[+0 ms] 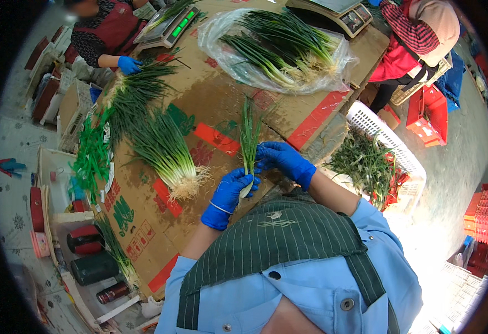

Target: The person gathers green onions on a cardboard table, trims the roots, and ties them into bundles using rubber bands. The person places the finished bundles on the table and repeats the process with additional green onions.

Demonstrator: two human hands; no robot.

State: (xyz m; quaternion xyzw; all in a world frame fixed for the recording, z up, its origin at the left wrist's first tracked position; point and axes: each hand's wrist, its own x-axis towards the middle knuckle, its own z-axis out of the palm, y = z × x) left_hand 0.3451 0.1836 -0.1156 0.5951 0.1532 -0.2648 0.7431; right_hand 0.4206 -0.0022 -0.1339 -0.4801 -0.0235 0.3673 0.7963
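Note:
My left hand [227, 194], in a blue glove with a pale band at the wrist, grips a small bunch of green onions [249, 144] near the white ends. The leaves point away from me. My right hand [283, 163], also blue-gloved, is at the right side of the stalks with its fingers bent; whether it pinches a leaf is hard to see. To the left of my hands a larger bunch of green onions [164, 150] lies on the cardboard-covered table [219, 108], its pale roots towards me.
Green onions fill an open clear plastic bag [210, 37] at the back, near two scales [177, 27]. Green ties [91, 158] hang at the left edge. A co-worker's gloved hand [129, 65] rests on another pile. Leaf scraps lie in a white basket [411, 167] at right.

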